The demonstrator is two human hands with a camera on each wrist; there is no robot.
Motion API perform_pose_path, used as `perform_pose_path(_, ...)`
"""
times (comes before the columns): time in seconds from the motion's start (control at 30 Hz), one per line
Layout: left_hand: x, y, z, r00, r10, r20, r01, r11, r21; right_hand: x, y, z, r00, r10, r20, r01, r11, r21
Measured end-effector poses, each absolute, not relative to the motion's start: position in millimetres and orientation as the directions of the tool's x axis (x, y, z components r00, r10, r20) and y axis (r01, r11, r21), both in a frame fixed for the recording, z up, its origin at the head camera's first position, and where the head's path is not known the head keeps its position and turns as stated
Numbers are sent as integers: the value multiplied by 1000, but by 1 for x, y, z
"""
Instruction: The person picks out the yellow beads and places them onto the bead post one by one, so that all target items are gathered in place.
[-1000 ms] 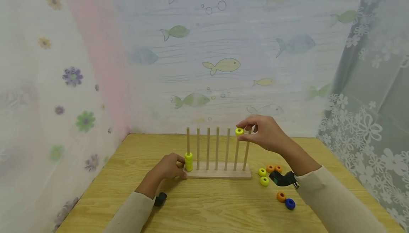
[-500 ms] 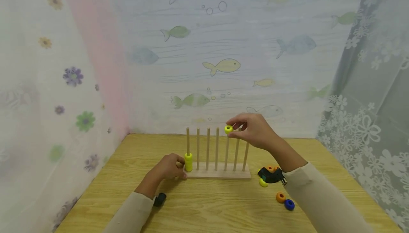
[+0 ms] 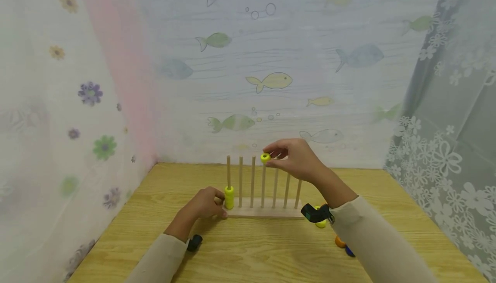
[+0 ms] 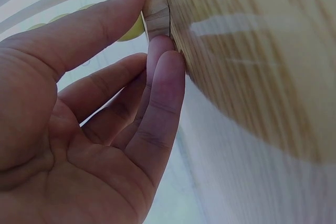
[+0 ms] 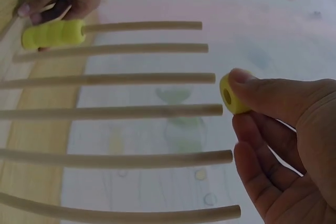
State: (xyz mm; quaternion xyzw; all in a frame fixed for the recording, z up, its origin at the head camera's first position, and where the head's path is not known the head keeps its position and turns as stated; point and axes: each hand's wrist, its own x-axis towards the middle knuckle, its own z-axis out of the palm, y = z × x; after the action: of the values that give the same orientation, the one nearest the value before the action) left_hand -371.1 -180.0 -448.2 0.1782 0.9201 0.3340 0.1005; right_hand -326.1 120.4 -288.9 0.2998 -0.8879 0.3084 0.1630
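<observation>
The right hand [image 3: 298, 160] holds 1 yellow ring [image 3: 265, 158] level with the top of the 4th peg [image 3: 263, 179], counting from the left of the 7-peg wooden rack [image 3: 265, 212]. In the head view the ring sits at the tip of that peg, at 9 o'clock from the palm. In the right wrist view the yellow ring [image 5: 232, 94] has its bore facing the peg tips, and its axis runs roughly parallel to the pegs. It lies just off the end of the 4th peg [image 5: 110, 112] and slightly toward the 3rd peg [image 5: 105, 78], apart from both, so the bore is not yet over any peg.

Grip, right hand: thumb and fingertips [image 5: 252, 85] pinch the ring by its outer wall; the remaining fingers curl loosely beneath it.

Grip, left hand [image 3: 205, 203]: it rests at the left end of the rack base at desk [image 3: 248, 248] level. Thumb and fingers are only lightly bent and press on the end of the base, as the left wrist view shows, beside the yellow stack [image 3: 229, 197] on the 1st peg. That stack stands at 8 o'clock from the held ring, well apart.

The right hand is the nearer one to the open pegs. Loose rings [image 3: 320, 224] lie on the desk at 3 o'clock from the rack, partly hidden behind the right sleeve.
</observation>
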Motion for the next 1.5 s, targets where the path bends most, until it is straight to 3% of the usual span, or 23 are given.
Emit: perform_pose_path(1.5,-373,-180,-445,-914,397,-79,254,714,652,-348,59,-288,-779,-413,471,-626,545,-558)
